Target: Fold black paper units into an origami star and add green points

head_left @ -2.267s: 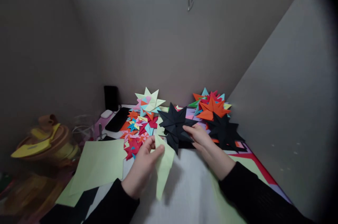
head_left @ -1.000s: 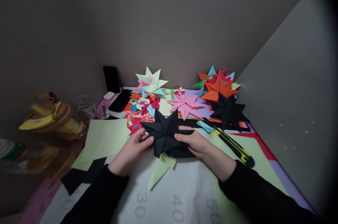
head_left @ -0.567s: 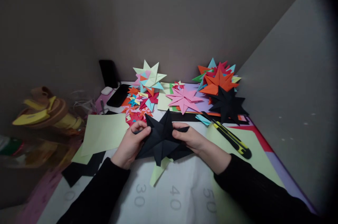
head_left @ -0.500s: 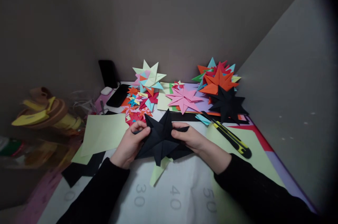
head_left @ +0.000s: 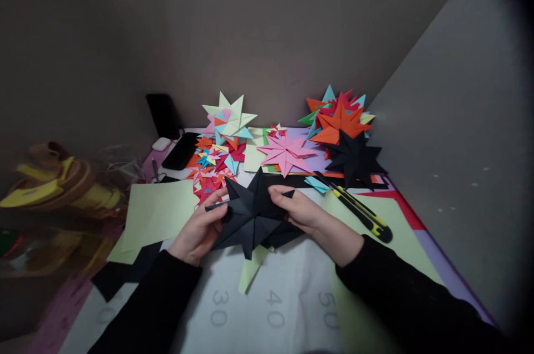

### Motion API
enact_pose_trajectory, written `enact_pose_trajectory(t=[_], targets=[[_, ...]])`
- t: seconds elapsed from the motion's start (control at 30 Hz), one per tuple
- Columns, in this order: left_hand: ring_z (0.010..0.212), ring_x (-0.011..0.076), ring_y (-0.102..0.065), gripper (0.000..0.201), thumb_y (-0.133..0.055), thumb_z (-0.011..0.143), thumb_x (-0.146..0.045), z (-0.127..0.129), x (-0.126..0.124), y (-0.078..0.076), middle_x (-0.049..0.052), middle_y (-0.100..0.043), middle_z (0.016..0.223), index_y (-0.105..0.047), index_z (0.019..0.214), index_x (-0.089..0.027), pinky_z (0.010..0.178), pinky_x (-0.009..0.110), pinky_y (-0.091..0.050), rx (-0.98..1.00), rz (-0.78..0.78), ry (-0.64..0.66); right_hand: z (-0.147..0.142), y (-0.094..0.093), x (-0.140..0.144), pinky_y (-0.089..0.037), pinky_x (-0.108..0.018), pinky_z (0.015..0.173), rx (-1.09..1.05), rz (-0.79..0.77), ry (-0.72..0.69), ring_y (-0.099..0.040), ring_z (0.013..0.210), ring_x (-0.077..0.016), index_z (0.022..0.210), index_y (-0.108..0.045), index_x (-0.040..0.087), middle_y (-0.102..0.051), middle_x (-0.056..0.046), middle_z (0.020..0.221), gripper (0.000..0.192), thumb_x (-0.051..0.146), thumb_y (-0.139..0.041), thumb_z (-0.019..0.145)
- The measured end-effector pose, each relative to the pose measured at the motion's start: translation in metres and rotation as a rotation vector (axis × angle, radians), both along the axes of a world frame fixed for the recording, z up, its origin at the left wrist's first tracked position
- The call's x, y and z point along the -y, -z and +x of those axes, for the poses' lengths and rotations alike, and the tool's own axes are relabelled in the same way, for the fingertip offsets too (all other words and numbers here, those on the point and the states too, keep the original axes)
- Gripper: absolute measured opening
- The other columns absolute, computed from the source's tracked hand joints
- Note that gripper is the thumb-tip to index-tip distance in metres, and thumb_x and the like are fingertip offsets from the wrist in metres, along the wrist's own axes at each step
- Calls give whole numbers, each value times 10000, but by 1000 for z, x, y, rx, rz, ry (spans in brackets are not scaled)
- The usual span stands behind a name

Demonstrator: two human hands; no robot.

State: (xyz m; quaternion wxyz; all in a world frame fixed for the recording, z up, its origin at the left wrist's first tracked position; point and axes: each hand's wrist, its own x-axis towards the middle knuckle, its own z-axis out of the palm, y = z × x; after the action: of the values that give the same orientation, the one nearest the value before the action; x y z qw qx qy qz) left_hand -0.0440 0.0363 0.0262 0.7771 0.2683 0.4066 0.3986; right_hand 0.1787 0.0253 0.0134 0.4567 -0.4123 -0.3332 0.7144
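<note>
Between my two hands is a black folded paper star point(head_left: 253, 215), its points spread out and its face turned toward me. My left hand point(head_left: 200, 226) grips a point on the left side, thumb on top and fingers partly behind the paper. My right hand point(head_left: 298, 209) pinches a point on the right, thumb and fingers closed on it. Under the star lies more black paper point(head_left: 287, 236), partly covered. A folded pale green strip point(head_left: 251, 270) sticks out below it.
A yellow and black utility knife point(head_left: 362, 214) rests at the right on pale green paper point(head_left: 400, 231). Behind are a pink paper star point(head_left: 286, 153), a black star point(head_left: 356, 159) and piled coloured stars point(head_left: 342, 120). A phone point(head_left: 181, 151) and green sheets point(head_left: 156, 212) lie left.
The camera view has shifted slightly. My left fingers have loosened and slid a little along the star's left point, which now shows over the hand. My right hand keeps its pinch.
</note>
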Motion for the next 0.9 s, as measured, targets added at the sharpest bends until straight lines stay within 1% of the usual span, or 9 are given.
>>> enact_pose_trajectory(t=[0.1,0.2,0.3,0.37,0.5,0.6,0.7,0.8,0.9], targets=[[993,267,-661,589,-783,649,-301,-2,2,4,55,-737,980,-595,1203,-232,853,357,-516,66,-44,-9,1,0,0,-426,-225,555,-41,2,-16,-553,594,-120,735,-633,174,-618,17,666,373,521,-757,679],[1057,299,-642,608,-785,645,-380,0,6,7,68,-729,1046,-610,1211,-240,882,374,-514,99,-38,22,2,1,-1,-415,-214,532,-32,8,-15,-550,583,-113,715,-623,169,-616,14,659,384,535,-737,697],[1011,299,-665,517,-767,700,-299,7,8,6,101,-727,1054,-636,1188,-191,874,376,-523,13,-20,76,3,1,-1,-381,-195,494,5,-6,13,-530,569,-104,734,-616,173,-586,24,642,400,554,-732,692],[948,296,-689,465,-748,731,-257,11,9,4,122,-733,1029,-645,1173,-155,845,383,-537,-56,-30,82,4,0,-2,-370,-191,481,14,-23,17,-525,570,-103,768,-617,184,-573,29,647,420,578,-730,677],[858,287,-712,436,-756,725,-264,12,7,0,131,-743,984,-662,1128,-126,787,374,-561,-89,-37,-25,11,-3,-5,-367,-188,482,44,-9,-14,-534,565,-91,868,-627,196,-609,21,703,453,543,-785,624],[850,283,-714,433,-759,721,-277,9,5,-1,121,-746,975,-661,1118,-133,765,364,-569,-92,-38,-79,15,-5,-9,-321,-177,441,80,16,-4,-455,448,-56,775,-599,175,-566,49,561,390,447,-824,608],[857,300,-711,432,-759,716,-313,8,5,-1,125,-751,928,-670,1093,-120,745,372,-574,-98,-58,-71,16,-7,-10,-265,-171,391,106,18,61,-378,370,-40,665,-540,176,-525,68,459,389,429,-825,588],[869,309,-706,438,-770,696,-320,8,4,0,126,-753,905,-681,1069,-109,750,375,-572,-97,-50,-86,15,-9,-9,-245,-164,368,147,4,124,-373,351,-38,616,-507,183,-561,49,449,415,454,-817,567],[883,305,-703,455,-770,695,-309,9,5,0,119,-751,933,-672,1098,-122,768,378,-565,-95,-34,-87,15,-11,-8,-261,-158,369,184,0,136,-397,360,-39,601,-503,183,-584,36,460,420,467,-810,564]])
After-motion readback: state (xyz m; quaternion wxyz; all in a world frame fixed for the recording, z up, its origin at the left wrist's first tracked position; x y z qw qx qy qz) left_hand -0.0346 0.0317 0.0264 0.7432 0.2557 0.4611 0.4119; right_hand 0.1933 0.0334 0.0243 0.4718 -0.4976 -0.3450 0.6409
